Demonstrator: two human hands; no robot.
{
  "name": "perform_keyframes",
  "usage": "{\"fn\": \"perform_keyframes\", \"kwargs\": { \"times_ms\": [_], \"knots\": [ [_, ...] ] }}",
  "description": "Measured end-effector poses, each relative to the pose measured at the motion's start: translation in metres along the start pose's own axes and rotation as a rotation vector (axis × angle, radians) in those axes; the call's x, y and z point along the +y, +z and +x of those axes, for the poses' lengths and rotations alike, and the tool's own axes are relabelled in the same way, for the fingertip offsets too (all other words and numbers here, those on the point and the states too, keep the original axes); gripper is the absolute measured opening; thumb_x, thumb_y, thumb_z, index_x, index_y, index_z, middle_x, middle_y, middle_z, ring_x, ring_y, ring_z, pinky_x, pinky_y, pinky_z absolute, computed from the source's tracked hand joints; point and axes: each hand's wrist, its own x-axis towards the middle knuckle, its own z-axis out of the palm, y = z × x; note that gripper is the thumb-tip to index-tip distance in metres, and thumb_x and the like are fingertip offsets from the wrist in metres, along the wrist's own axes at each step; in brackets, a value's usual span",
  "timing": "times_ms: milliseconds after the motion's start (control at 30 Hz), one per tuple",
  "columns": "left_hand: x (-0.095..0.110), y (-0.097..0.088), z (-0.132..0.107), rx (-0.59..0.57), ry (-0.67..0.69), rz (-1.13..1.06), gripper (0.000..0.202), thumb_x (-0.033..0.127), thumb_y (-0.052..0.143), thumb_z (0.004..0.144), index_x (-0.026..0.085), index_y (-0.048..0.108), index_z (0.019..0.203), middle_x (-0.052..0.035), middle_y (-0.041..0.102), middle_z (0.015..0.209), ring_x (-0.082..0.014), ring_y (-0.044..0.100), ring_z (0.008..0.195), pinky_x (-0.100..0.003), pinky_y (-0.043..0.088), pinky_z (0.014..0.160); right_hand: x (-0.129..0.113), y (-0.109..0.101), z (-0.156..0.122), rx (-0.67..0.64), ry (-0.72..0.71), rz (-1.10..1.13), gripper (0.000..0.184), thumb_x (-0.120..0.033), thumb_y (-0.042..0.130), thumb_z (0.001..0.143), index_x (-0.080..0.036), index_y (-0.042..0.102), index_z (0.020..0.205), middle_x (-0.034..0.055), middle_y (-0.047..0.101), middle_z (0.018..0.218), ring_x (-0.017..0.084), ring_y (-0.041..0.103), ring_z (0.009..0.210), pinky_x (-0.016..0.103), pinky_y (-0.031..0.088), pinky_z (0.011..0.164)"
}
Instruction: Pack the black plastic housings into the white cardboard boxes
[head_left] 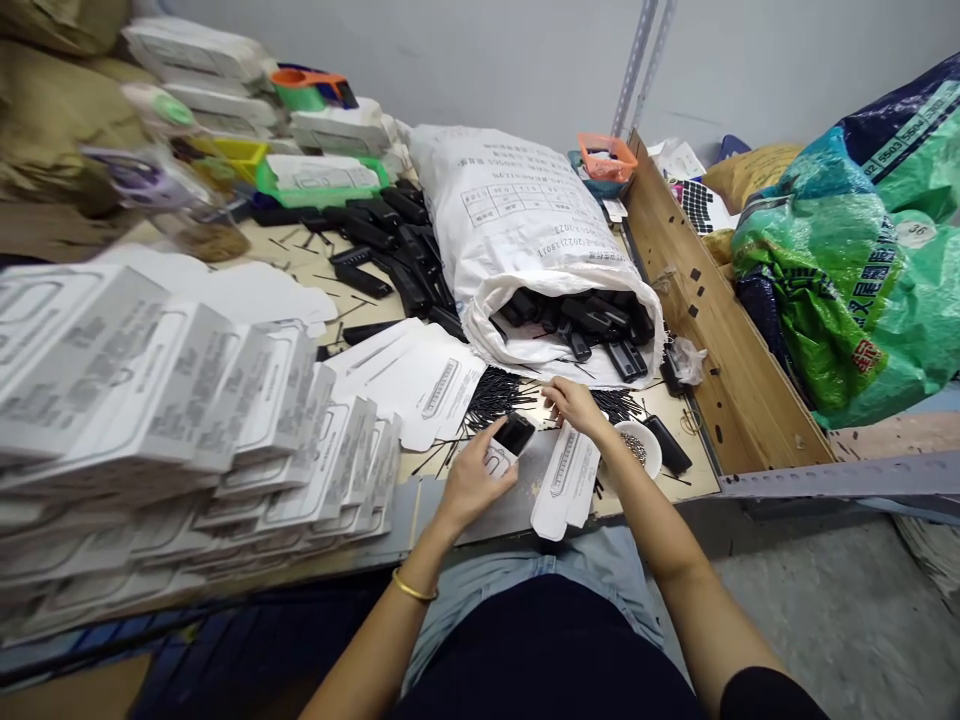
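My left hand (474, 478) is closed round a small white printed box with a black plastic part (514, 432) sticking out of its open end. My right hand (576, 406) hovers just right of it over a scatter of thin black pins (495, 392), fingers pinched together on something I cannot make out. Under my right wrist lies a flat white carton blank (564, 485). A small white bowl (642, 447) of tiny metal pieces sits right beside that forearm.
A white woven sack (517, 220) spills black plastic parts toward me. Stacks of packed white boxes (172, 420) fill the left. Loose black parts (390, 250) lie behind. A wooden board (705, 330) edges the table on the right, with green bags (847, 280) beyond.
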Motion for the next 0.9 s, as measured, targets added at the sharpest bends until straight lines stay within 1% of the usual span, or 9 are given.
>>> {"fn": "perform_keyframes", "kwargs": {
  "times_ms": [167,333,400,500,567,700,767,833,900],
  "knots": [
    [-0.002,-0.005,-0.005,0.150,-0.076,-0.128,0.067,0.026,0.065,0.069,0.019,0.046,0.133,-0.0101,0.056,0.130,-0.0265,0.053,0.119,-0.041,0.038,0.105,0.015,0.022,0.029,0.074,0.086,-0.131,0.017,-0.001,0.046,0.079,-0.013,0.059,0.081,0.0181,0.064,0.097,0.026,0.054,0.104,0.039,0.043,0.089],
    [0.010,0.018,0.006,0.203,-0.050,-0.231,0.070,0.025,0.064,0.071,0.019,0.040,0.137,-0.0109,0.052,0.133,-0.0254,0.049,0.124,-0.041,0.037,0.107,0.014,0.002,0.018,0.138,0.152,-0.078,0.014,-0.007,0.047,0.079,-0.016,0.054,0.087,0.0103,0.063,0.085,0.021,0.059,0.085,0.035,0.048,0.079],
    [0.017,0.028,0.012,0.230,-0.022,-0.220,0.071,0.024,0.064,0.071,0.019,0.040,0.137,-0.0113,0.049,0.136,-0.0259,0.045,0.128,-0.042,0.033,0.109,0.004,-0.013,0.002,0.249,0.147,0.082,0.017,-0.017,0.043,0.085,-0.018,0.048,0.101,0.0045,0.061,0.084,0.016,0.060,0.075,0.031,0.050,0.071],
    [0.023,0.039,0.016,0.237,0.021,-0.186,0.072,0.022,0.064,0.071,0.021,0.038,0.138,-0.0108,0.046,0.139,-0.0253,0.042,0.130,-0.042,0.031,0.111,-0.022,-0.029,-0.027,0.512,0.031,0.615,0.028,-0.032,0.045,0.089,-0.025,0.039,0.115,-0.0007,0.058,0.084,0.013,0.059,0.067,0.028,0.050,0.064],
    [0.026,0.042,0.016,0.229,0.035,-0.187,0.074,0.022,0.064,0.071,0.022,0.035,0.139,-0.0106,0.044,0.140,-0.0248,0.040,0.131,-0.042,0.030,0.111,-0.039,-0.029,-0.045,0.537,-0.026,0.631,0.023,-0.034,0.051,0.086,-0.025,0.047,0.106,-0.0001,0.058,0.083,0.014,0.058,0.071,0.030,0.050,0.069],
    [0.025,0.044,0.013,0.257,0.031,-0.191,0.070,0.022,0.064,0.070,0.022,0.038,0.134,-0.0110,0.047,0.136,-0.0246,0.046,0.126,-0.042,0.036,0.107,-0.051,-0.011,-0.061,0.378,-0.108,0.410,0.009,-0.030,0.057,0.082,-0.022,0.061,0.081,0.0034,0.060,0.085,0.018,0.055,0.087,0.035,0.045,0.083],
    [0.022,0.042,0.011,0.273,0.058,-0.170,0.052,0.021,0.063,0.070,0.021,0.050,0.120,-0.0100,0.055,0.125,-0.0245,0.051,0.119,-0.042,0.039,0.104,-0.048,0.002,-0.058,0.446,-0.044,0.475,0.016,-0.030,0.061,0.080,-0.022,0.060,0.093,0.0051,0.058,0.097,0.018,0.054,0.091,0.033,0.046,0.081],
    [0.018,0.041,0.009,0.265,0.088,-0.142,0.033,0.022,0.062,0.070,0.020,0.057,0.102,-0.0095,0.059,0.116,-0.0253,0.054,0.115,-0.043,0.041,0.101,-0.044,0.015,-0.050,0.505,0.036,0.606,0.037,-0.032,0.066,0.074,-0.023,0.053,0.108,0.0059,0.054,0.107,0.017,0.053,0.092,0.029,0.048,0.076],
    [0.013,0.039,0.007,0.239,0.091,-0.128,0.030,0.022,0.063,0.069,0.019,0.056,0.098,-0.0108,0.059,0.117,-0.0267,0.054,0.115,-0.044,0.042,0.100,-0.044,0.027,-0.042,0.449,0.049,0.724,0.045,-0.033,0.067,0.073,-0.023,0.049,0.112,0.0050,0.055,0.106,0.017,0.055,0.091,0.029,0.049,0.075]
  ]
}}
